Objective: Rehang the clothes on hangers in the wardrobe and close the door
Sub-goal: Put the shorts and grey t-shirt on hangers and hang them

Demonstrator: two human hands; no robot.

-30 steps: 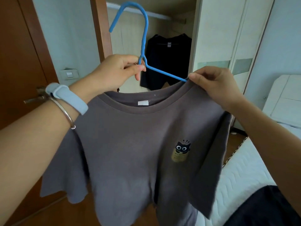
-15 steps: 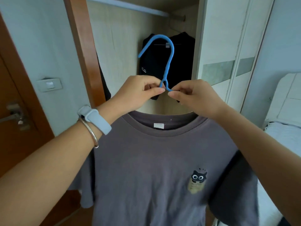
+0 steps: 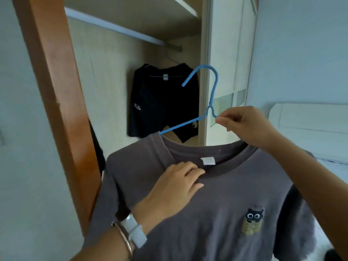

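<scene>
The left hand (image 3: 178,183) has left the neck of the blue hanger (image 3: 212,95). It now grips the front collar of the grey T-shirt (image 3: 216,213) with curled fingers, low in the middle of the frame. Only the right hand (image 3: 248,127) pinches the hanger's neck, right of centre. Probably the shirt is being settled on the hanger; it is not yet hung on the rail (image 3: 113,27), upper left.
</scene>
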